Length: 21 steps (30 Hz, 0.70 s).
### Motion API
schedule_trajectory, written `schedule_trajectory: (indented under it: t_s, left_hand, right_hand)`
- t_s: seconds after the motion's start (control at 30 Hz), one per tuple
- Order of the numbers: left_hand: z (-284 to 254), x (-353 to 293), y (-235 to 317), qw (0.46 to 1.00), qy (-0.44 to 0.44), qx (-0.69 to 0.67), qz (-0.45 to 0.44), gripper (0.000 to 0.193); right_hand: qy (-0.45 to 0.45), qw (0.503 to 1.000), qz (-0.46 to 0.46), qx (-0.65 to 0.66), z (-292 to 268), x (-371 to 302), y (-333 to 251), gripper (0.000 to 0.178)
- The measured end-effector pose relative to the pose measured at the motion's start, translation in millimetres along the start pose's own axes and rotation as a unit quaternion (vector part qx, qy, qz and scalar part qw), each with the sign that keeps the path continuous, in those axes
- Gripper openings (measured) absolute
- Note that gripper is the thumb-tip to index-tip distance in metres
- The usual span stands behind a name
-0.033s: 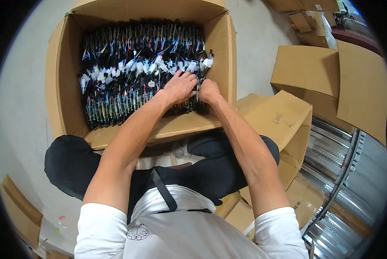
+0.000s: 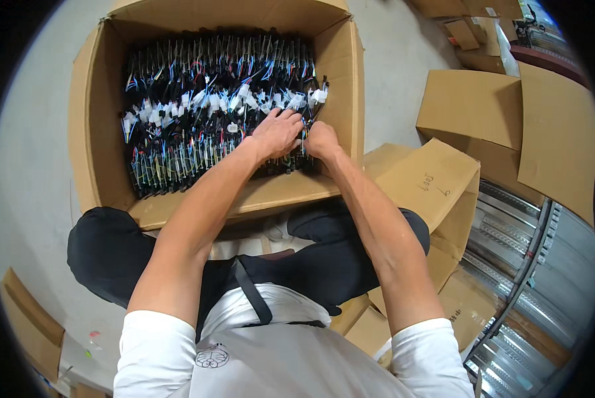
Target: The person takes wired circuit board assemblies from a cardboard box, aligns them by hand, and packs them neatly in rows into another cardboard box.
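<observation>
An open cardboard box (image 2: 358, 93) stands in front of me, packed with rows of bundled wire harnesses (image 2: 171, 156). They have black sleeves, coloured wires and white connectors (image 2: 214, 101) across the middle. My left hand (image 2: 279, 134) lies over the bundles near the right end, palm down, its fingers stretched out and apart. Close beside it, against the box's right wall, my right hand (image 2: 322, 139) is closed, with curled fingers pinching the wire harness at the row's end. The fingertips of the right hand are partly hidden.
My bent legs in black trousers (image 2: 108, 249) flank the box's near side. On the right sit an open carton (image 2: 437, 179), larger cardboard boxes (image 2: 470, 106) and a metal roller conveyor (image 2: 510, 232). A cardboard piece (image 2: 32, 325) stands at the lower left on the grey floor.
</observation>
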<state>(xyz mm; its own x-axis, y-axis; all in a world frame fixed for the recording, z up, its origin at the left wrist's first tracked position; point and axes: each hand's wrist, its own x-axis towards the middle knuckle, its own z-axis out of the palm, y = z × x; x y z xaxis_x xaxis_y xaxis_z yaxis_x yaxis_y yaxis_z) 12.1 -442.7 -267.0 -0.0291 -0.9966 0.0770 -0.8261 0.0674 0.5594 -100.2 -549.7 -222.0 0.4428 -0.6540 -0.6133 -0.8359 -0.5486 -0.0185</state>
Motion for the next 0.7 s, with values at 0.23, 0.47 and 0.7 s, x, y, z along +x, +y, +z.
schedule_trajectory:
  t_s: [0.23, 0.47, 0.7]
  left_hand:
    - [-7.8, -3.0, -1.0, 0.996, -0.027, -0.072, 0.045, 0.026]
    - [14.9, 18.2, 3.8, 0.999, 0.011, -0.025, -0.023, 0.032]
    - [17.6, 27.9, 5.8, 0.994, -0.061, -0.024, -0.086, 0.038]
  right_hand:
    - [-0.047, 0.999, 0.008, 0.019, -4.0, -2.3, 21.1, 0.024]
    - [0.072, 0.997, -0.005, 0.013, 7.1, -17.9, 8.7, 0.016]
    - [0.137, 0.988, -0.043, -0.050, 1.6, -21.2, 7.7, 0.013]
